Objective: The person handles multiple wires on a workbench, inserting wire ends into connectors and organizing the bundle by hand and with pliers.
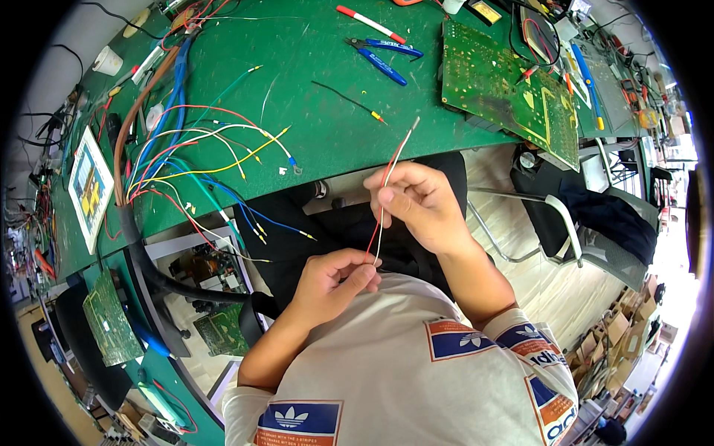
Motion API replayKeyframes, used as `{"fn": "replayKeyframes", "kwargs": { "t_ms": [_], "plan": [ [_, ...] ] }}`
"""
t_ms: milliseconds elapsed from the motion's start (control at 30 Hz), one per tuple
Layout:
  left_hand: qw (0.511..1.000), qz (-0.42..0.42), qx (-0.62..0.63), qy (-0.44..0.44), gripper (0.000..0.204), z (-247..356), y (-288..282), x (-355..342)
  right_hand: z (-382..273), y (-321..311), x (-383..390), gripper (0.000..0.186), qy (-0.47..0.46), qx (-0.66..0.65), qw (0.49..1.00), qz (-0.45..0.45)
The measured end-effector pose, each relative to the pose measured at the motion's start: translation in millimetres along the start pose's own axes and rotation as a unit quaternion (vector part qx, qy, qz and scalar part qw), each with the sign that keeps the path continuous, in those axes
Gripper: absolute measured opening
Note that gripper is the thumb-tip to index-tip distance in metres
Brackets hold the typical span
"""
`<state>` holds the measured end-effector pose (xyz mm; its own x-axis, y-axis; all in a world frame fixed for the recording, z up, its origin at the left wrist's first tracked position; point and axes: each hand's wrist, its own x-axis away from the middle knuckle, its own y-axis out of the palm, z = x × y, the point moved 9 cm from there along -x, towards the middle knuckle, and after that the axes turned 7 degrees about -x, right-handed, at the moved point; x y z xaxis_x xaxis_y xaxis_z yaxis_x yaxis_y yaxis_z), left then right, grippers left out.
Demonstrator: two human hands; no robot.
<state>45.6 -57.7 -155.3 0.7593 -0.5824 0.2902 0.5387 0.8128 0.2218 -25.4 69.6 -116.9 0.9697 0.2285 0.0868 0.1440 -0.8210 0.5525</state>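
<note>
A red wire and a white wire [381, 232] run together between my two hands, in front of my chest. My left hand [333, 284] pinches their lower ends between thumb and forefinger. Higher up and to the right, my right hand [418, 202] pinches the same pair, and their upper ends stick out above it, close together near the tip. On the green table beyond lie a short dark wire [343, 99] with a yellow and red end and a pair of blue-handled cutters [383, 59].
A thick cable [152, 271] fans out into several coloured wires at left. Large green circuit board [513, 93] rests at the table's right edge, near a red and white marker [370, 24]. A framed picture [91, 189] stands at left; a chair [595, 223] is at right.
</note>
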Motion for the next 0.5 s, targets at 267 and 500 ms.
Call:
{"fn": "replayKeyframes", "kwargs": {
  "t_ms": [267,500],
  "plan": [
    [0.999,-0.01,0.029,0.024,0.019,11,4,0,2,-14,-9,0.019,-0.003,-0.03,0.998,0.048],
    [0.998,-0.023,0.03,0.044,0.021,16,3,0,6,-24,-10,0.022,-0.006,-0.068,0.995,0.07]
  ]
}}
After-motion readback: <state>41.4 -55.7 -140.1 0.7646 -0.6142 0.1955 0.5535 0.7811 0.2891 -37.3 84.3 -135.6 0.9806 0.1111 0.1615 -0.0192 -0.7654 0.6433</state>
